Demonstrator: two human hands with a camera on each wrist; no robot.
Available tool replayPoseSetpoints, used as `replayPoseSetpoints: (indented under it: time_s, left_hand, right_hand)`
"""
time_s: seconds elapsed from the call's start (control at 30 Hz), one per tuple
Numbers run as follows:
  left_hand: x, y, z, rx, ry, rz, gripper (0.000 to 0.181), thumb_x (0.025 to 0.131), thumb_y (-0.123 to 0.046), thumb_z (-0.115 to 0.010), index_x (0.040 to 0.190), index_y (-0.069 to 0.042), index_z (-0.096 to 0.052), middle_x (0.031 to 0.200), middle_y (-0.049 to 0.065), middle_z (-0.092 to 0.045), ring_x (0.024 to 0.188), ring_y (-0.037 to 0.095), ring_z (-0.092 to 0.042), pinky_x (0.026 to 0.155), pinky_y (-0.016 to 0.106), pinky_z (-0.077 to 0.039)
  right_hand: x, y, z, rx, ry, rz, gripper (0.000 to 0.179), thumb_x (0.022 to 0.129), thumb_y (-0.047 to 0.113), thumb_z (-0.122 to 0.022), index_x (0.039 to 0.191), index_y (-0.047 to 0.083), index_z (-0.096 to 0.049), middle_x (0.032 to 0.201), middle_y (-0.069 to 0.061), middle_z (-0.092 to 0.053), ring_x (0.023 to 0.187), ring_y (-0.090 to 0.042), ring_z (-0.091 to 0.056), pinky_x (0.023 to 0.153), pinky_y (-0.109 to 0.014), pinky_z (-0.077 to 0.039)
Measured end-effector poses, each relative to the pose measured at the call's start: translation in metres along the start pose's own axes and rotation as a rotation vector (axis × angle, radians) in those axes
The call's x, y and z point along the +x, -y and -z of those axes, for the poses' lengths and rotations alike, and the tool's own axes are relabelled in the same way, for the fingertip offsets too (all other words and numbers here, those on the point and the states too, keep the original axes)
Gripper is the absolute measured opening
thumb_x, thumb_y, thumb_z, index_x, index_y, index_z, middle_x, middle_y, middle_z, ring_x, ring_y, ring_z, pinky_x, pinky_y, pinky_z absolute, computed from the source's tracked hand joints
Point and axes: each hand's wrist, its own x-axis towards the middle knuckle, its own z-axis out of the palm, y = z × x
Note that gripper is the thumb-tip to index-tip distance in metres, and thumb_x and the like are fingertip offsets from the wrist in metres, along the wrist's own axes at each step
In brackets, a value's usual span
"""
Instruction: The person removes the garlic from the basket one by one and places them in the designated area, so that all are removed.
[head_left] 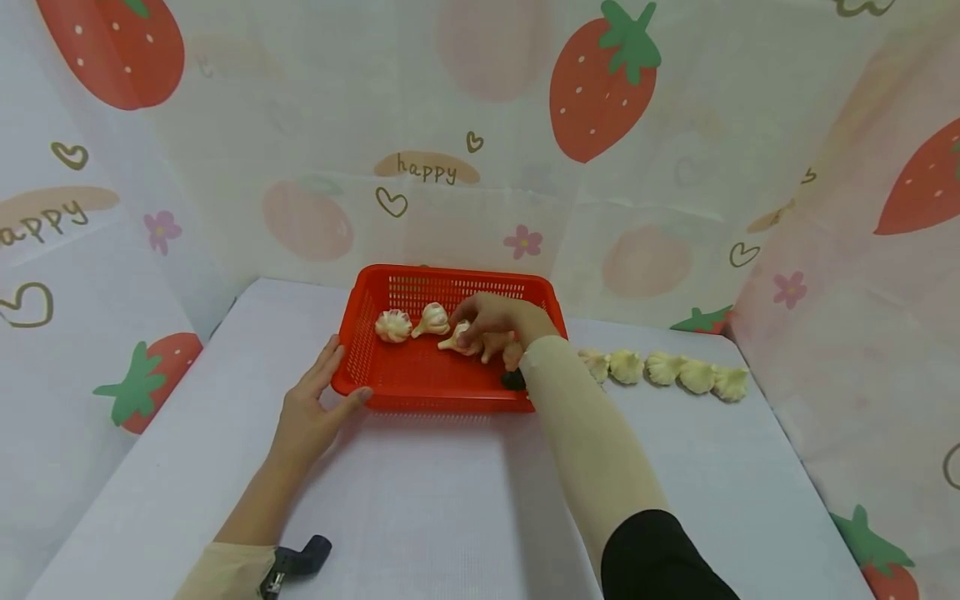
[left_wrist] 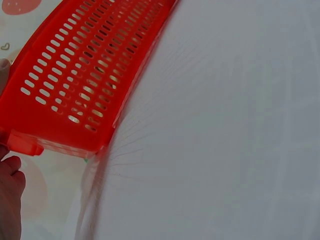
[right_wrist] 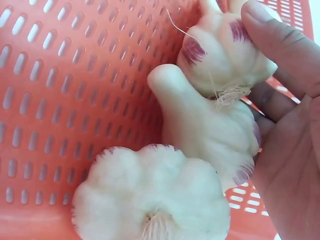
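Observation:
A red plastic basket (head_left: 442, 379) stands on the white table with several garlic bulbs inside. My left hand (head_left: 307, 417) holds its left front corner, thumb on the front rim and fingers along the left side. Inside the basket, my right hand (head_left: 491, 317) grips a white garlic bulb (right_wrist: 225, 55) streaked with purple, thumb on its near side and fingers partly hidden behind. Close beside this bulb lie a long-necked garlic bulb (right_wrist: 200, 125) and a broad one (right_wrist: 150, 195) with its roots showing. Further left in the basket sit two more bulbs, one of them roundish (head_left: 393, 326).
A row of garlic bulbs (head_left: 663, 367) lies on the table right of the basket, the nearest partly behind the right forearm. Printed cloth walls (head_left: 465, 217) with strawberries rise behind and at both sides of the table (head_left: 442, 500).

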Motion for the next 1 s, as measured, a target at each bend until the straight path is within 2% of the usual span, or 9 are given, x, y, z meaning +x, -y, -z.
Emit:
replayPoseSetpoints:
  time_s: [0.17, 0.3, 0.37, 0.43, 0.6, 0.8, 1.0]
  left_hand:
    - [0.000, 0.000, 0.000, 0.007, 0.007, 0.007, 0.084, 0.088, -0.038, -0.082, 0.158, -0.016, -0.041, 0.166, -0.004, -0.034, 0.152, 0.024, -0.036, 0.112, 0.052, -0.042]
    - [0.000, 0.000, 0.000, 0.004, 0.010, 0.017, 0.084, 0.088, -0.040, -0.082, 0.158, -0.019, -0.041, 0.166, -0.007, -0.033, 0.152, 0.022, -0.035, 0.113, 0.051, -0.042]
    - [0.000, 0.000, 0.000, 0.002, 0.011, 0.016, 0.084, 0.087, -0.039, -0.082, 0.158, -0.019, -0.041, 0.166, -0.007, -0.032, 0.153, 0.023, -0.035, 0.113, 0.051, -0.042]
    - [0.000, 0.000, 0.001, 0.002, 0.009, 0.016, 0.084, 0.087, -0.039, -0.082, 0.158, -0.019, -0.041, 0.166, -0.007, -0.033, 0.152, 0.023, -0.035, 0.113, 0.051, -0.042]
    - [0.000, -0.001, 0.001, 0.007, 0.007, 0.014, 0.085, 0.088, -0.039, -0.082, 0.158, -0.018, -0.040, 0.166, -0.006, -0.033, 0.152, 0.023, -0.035, 0.113, 0.051, -0.042]
    - [0.000, 0.000, 0.001, 0.010, 0.007, 0.015, 0.084, 0.088, -0.038, -0.081, 0.158, -0.018, -0.040, 0.166, -0.005, -0.032, 0.153, 0.024, -0.034, 0.112, 0.053, -0.042]
    - [0.001, -0.001, 0.001, -0.014, 0.009, 0.009, 0.084, 0.088, -0.036, -0.082, 0.158, -0.015, -0.041, 0.166, -0.002, -0.033, 0.153, 0.024, -0.034, 0.113, 0.054, -0.040]
  right_hand:
    - [-0.004, 0.006, 0.000, -0.044, 0.013, 0.014, 0.047, 0.098, 0.017, -0.070, 0.142, 0.012, -0.059, 0.113, -0.018, -0.064, 0.105, -0.054, -0.062, 0.095, -0.061, -0.054]
    - [-0.002, 0.010, 0.002, -0.099, -0.009, 0.066, 0.043, 0.096, 0.016, -0.072, 0.138, 0.011, -0.063, 0.120, -0.014, -0.059, 0.107, -0.045, -0.063, 0.089, -0.062, -0.057]
    - [0.000, 0.012, 0.003, -0.120, -0.034, 0.090, 0.042, 0.095, 0.016, -0.074, 0.135, 0.012, -0.066, 0.125, -0.011, -0.057, 0.111, -0.038, -0.061, 0.088, -0.059, -0.059]
    - [0.003, 0.013, 0.005, -0.173, -0.057, 0.128, 0.041, 0.094, 0.017, -0.075, 0.134, 0.013, -0.067, 0.128, -0.007, -0.057, 0.114, -0.030, -0.055, 0.089, -0.050, -0.061]
    - [0.008, 0.014, 0.010, -0.298, -0.085, 0.192, 0.043, 0.094, 0.016, -0.074, 0.136, 0.010, -0.066, 0.131, -0.005, -0.058, 0.118, -0.026, -0.049, 0.092, -0.038, -0.059]
    - [0.007, 0.012, 0.010, -0.344, -0.126, 0.159, 0.046, 0.089, 0.012, -0.076, 0.134, 0.014, -0.065, 0.131, -0.004, -0.056, 0.119, -0.025, -0.049, 0.095, -0.035, -0.057]
    - [0.005, 0.007, 0.008, -0.347, -0.141, 0.143, 0.042, 0.092, 0.011, -0.074, 0.133, 0.015, -0.064, 0.128, -0.004, -0.054, 0.112, -0.026, -0.051, 0.089, -0.035, -0.057]
